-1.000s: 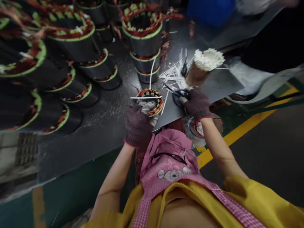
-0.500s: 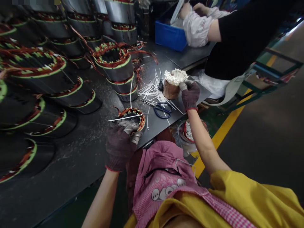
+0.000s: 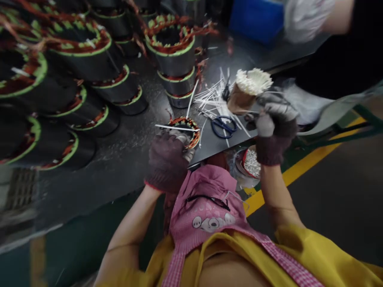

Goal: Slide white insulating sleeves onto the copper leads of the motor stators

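Note:
My left hand (image 3: 169, 159), in a dark glove with grey fingertips, is closed on the near rim of a stator (image 3: 196, 137) with copper windings. One white cable tie (image 3: 176, 127) lies across its top and another stands up from its far side. My right hand (image 3: 277, 123), gloved too and smeared by motion, has its fingers curled just right of a brown cup (image 3: 239, 101) packed with white cable ties (image 3: 254, 81). A thin pale strip, seemingly a cable tie, shows at its fingertips. Blue-handled scissors (image 3: 224, 126) lie between the stator and the cup.
Loose cable ties (image 3: 209, 97) are strewn behind the scissors. Stacked stators (image 3: 176, 59) fill the table's left and back. Below the table edge (image 3: 221, 151) stands a bucket of white scraps (image 3: 251, 162). A co-worker's sleeve (image 3: 308, 18) and a blue bin (image 3: 257, 20) are at the back.
My right hand has drawn back from the cable ties in the cup, toward me and to the right. My left hand stays on the stator. The camera view has shifted.

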Available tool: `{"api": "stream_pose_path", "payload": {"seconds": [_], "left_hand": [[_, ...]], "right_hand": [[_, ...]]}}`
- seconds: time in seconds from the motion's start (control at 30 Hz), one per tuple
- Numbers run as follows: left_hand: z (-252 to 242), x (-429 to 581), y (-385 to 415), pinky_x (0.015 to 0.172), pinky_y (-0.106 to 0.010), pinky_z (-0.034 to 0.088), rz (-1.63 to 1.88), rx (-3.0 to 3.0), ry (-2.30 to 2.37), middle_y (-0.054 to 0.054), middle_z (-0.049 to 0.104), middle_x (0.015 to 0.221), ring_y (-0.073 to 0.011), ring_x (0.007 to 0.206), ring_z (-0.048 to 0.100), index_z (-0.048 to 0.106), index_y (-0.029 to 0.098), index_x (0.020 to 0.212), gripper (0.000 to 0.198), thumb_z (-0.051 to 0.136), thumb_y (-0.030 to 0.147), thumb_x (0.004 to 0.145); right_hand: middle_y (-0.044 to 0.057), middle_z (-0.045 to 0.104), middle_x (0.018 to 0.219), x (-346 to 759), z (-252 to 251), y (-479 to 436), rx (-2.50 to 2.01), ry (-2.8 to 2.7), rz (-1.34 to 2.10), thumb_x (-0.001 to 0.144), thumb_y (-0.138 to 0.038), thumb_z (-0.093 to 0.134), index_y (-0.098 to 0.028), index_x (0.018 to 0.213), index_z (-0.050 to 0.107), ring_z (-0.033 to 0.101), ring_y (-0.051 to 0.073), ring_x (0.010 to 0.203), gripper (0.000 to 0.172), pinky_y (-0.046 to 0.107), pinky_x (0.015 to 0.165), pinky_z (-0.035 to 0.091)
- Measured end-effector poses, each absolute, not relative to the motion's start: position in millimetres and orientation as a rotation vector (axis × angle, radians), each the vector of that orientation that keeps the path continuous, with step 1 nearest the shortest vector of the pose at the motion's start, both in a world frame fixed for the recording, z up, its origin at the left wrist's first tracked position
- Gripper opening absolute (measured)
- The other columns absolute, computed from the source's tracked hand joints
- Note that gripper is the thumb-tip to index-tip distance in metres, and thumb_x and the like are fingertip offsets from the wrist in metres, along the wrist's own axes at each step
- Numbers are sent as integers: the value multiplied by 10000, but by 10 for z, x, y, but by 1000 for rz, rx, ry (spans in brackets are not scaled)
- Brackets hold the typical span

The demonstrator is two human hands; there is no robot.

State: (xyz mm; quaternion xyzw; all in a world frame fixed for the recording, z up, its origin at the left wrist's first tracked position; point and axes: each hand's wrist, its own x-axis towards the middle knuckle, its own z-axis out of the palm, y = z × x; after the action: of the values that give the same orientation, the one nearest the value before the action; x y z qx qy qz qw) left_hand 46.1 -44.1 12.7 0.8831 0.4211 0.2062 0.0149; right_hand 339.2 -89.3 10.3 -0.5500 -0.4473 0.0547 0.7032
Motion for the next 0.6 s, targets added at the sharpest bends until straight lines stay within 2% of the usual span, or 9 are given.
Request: {"api": "stream_pose_path", "payload": {"seconds": [0.03,0.13,0.23,0.43,0.6], "left_hand": [[78,464,-439,1087,-614,585,673,2717,1312,-142,828,1154,-415,1184,756,774,217,1073,205,797,333,905],[-81,432,-432,1200,-619,544,788,2629,1311,-134,816,1242,-393,1321,721,745,226,1132,228,797,309,926],[-165,405,-448,1221,-611,546,902,2577,1300,-143,802,1257,-379,1349,703,726,220,1152,246,806,310,938],[-177,391,-453,1254,-641,524,833,2552,1278,-122,784,1249,-366,1372,679,717,265,1098,161,785,322,965],[-255,384,-466,1292,-664,480,842,2512,1313,-126,760,1302,-372,1475,619,691,272,1151,203,782,341,983]], "right_hand": [[80,798,1278,3240,130,-1032,-1162,-1167,269,966,-487,805,-313,1028,784,764,313,1233,186,522,1081,640],[85,852,1160,2966,130,-1353,-1057,-1498,904,987,-401,819,-313,979,842,816,276,1067,92,458,948,685],[92,876,1092,2919,20,-1516,-905,-1561,1242,975,-357,847,-290,991,860,834,250,990,70,413,878,697],[84,883,1061,2950,-157,-1700,-887,-1419,1374,970,-319,877,-297,1032,875,850,244,1021,66,414,937,701],[79,889,1068,2883,-163,-1754,-937,-1329,1392,954,-304,892,-290,1014,872,857,248,1038,65,417,943,705]]}}
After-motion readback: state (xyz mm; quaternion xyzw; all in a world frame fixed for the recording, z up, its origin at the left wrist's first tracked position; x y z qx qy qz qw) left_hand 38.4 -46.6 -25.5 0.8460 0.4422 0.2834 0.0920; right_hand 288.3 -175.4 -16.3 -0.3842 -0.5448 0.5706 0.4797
